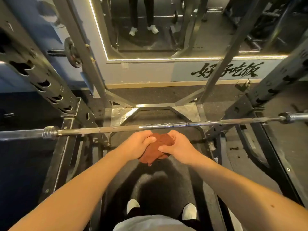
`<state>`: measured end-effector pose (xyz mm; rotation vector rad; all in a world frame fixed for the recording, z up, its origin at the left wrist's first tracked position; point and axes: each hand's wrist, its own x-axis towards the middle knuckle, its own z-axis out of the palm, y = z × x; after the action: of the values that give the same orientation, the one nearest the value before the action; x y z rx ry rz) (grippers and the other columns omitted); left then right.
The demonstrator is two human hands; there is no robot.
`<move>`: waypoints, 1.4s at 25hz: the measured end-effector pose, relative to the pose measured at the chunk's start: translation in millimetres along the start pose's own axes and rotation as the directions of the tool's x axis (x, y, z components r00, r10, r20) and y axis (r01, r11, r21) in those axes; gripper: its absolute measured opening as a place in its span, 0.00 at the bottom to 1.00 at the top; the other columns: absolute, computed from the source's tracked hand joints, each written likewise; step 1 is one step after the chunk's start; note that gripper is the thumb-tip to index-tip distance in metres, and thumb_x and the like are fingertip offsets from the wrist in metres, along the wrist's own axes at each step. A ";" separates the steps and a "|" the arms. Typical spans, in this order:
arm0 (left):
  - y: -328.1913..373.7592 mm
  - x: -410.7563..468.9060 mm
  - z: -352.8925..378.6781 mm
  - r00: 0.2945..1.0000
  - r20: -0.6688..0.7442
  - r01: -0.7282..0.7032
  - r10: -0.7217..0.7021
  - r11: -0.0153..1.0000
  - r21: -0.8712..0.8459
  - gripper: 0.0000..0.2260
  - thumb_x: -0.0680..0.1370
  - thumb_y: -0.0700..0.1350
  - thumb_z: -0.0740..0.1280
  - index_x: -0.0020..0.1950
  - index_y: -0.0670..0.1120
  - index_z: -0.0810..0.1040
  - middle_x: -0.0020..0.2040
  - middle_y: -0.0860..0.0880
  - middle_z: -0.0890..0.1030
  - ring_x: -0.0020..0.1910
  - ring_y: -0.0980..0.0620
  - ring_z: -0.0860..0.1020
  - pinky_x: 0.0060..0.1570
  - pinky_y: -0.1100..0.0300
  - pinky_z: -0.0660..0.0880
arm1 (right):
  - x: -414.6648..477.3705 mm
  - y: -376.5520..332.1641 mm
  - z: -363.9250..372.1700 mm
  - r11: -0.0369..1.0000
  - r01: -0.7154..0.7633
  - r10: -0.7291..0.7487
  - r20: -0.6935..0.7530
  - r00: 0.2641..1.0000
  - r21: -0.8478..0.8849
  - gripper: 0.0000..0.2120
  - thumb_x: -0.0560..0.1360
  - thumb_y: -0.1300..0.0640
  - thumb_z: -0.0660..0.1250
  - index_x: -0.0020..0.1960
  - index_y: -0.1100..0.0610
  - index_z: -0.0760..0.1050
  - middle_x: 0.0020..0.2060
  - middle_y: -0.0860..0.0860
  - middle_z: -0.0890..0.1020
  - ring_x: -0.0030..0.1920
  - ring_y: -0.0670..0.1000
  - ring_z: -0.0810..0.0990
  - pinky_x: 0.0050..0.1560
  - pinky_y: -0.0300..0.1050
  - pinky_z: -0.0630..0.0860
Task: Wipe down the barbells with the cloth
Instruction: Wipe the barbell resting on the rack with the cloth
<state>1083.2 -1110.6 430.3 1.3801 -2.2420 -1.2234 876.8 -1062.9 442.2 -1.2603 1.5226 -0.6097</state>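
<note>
A steel barbell (166,126) lies level across the squat rack in front of me, its sleeves running out past both sides of the frame. Just below its middle, both hands hold a bunched rust-brown cloth (155,151). My left hand (139,144) grips the cloth's left side with the thumb on top. My right hand (176,145) grips its right side, fingers curled into the fabric. The cloth sits a little short of the bar and does not touch it.
Black rack uprights (43,84) with slotted holes rise at the left and at the right (270,87). A mirror (166,27) on the wall ahead reflects legs and white shoes. My white shoes (189,211) stand on the dark rubber platform (166,180). A weight plate (72,53) hangs at upper left.
</note>
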 end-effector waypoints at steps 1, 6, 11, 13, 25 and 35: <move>-4.9 5.1 -4.8 0.999 0.041 -0.029 0.028 0.999 0.018 0.12 0.85 0.50 0.62 0.42 0.55 0.74 0.39 0.56 0.76 0.39 0.60 0.74 0.39 0.65 0.67 | -0.5 0.0 6.6 0.996 -0.050 0.052 -0.024 0.998 0.070 0.22 0.71 0.62 0.79 0.60 0.58 0.73 0.50 0.51 0.81 0.44 0.40 0.81 0.38 0.33 0.76; -8.3 45.3 -5.5 0.982 0.169 -0.106 0.084 0.986 0.129 0.09 0.82 0.55 0.66 0.50 0.51 0.82 0.46 0.54 0.82 0.46 0.56 0.78 0.48 0.57 0.74 | 1.0 15.9 11.1 0.966 -0.210 0.217 -0.027 0.976 0.152 0.23 0.71 0.56 0.80 0.64 0.55 0.78 0.56 0.49 0.83 0.53 0.49 0.83 0.55 0.49 0.83; 27.1 107.7 15.7 0.920 0.344 -0.197 0.188 0.980 -0.010 0.03 0.76 0.46 0.73 0.49 0.51 0.83 0.41 0.57 0.81 0.40 0.61 0.79 0.41 0.66 0.74 | 6.7 44.3 -33.6 0.960 -0.260 0.280 -0.280 0.918 0.109 0.12 0.72 0.56 0.79 0.53 0.57 0.81 0.46 0.53 0.86 0.48 0.54 0.85 0.54 0.54 0.82; 44.8 142.0 26.5 0.910 0.376 -0.199 0.177 0.980 0.021 0.04 0.74 0.45 0.74 0.48 0.49 0.82 0.41 0.53 0.82 0.40 0.59 0.80 0.38 0.64 0.76 | 15.4 52.8 -61.2 0.961 -0.276 0.257 -0.346 0.902 -0.005 0.11 0.72 0.56 0.78 0.51 0.55 0.80 0.43 0.49 0.85 0.45 0.51 0.84 0.48 0.48 0.81; 87.1 318.5 144.9 0.908 0.099 -0.396 0.407 0.756 0.521 0.07 0.80 0.43 0.68 0.56 0.50 0.84 0.58 0.49 0.80 0.60 0.47 0.75 0.61 0.55 0.68 | 112.7 176.3 -178.6 0.848 -0.266 -0.076 -0.601 0.795 -0.459 0.26 0.79 0.59 0.71 0.75 0.52 0.68 0.70 0.50 0.76 0.72 0.52 0.74 0.75 0.55 0.69; 35.0 298.1 175.4 0.940 0.111 -0.337 0.322 0.833 0.438 0.15 0.78 0.41 0.72 0.64 0.48 0.82 0.59 0.49 0.81 0.57 0.47 0.79 0.60 0.52 0.76 | 130.8 229.8 -175.2 0.641 -0.114 -0.152 -0.271 0.950 -0.759 0.37 0.80 0.37 0.61 0.83 0.47 0.51 0.83 0.53 0.52 0.83 0.57 0.45 0.76 0.61 0.60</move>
<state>803.2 -1256.1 284.3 1.0286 -2.7609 -0.6347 633.6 -1146.8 256.8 -1.8882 2.1656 -0.1334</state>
